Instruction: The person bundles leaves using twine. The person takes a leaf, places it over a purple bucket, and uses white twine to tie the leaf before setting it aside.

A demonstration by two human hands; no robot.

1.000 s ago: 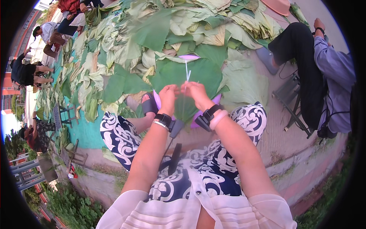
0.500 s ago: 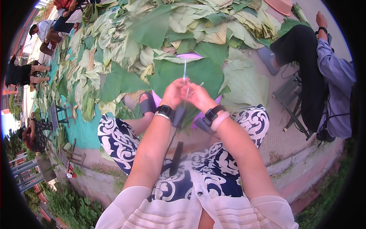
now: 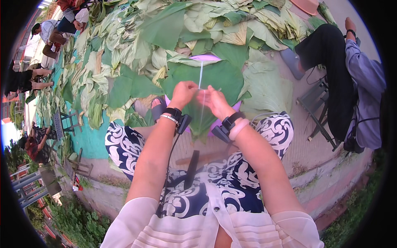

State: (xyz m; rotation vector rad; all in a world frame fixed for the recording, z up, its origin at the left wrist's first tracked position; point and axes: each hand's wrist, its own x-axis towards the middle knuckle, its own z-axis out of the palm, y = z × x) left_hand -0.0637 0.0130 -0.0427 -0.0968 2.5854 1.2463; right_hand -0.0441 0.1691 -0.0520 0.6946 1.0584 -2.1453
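Before me, a large green lotus leaf (image 3: 173,75) lies over purple material (image 3: 204,57), which shows at its top and sides. A thin white string (image 3: 201,72) runs vertically across the leaf's middle. Closed in a pinch, my left hand (image 3: 183,94) holds the string just left of that line. My right hand (image 3: 216,103) is just right of it, thumb raised; its fingers are blurred over the string, so their grip is unclear.
Many loose leaves (image 3: 124,53) cover a teal sheet (image 3: 93,136). At right, a seated person's leg (image 3: 331,70) is beside a folding stool (image 3: 314,107). Several people (image 3: 45,31) sit along the left. A pink basin (image 3: 306,5) stands at top right.
Since half a second ago my hands have drawn slightly apart, the left moving up and leftward from where both met on the string. The right thumb now sticks up more.
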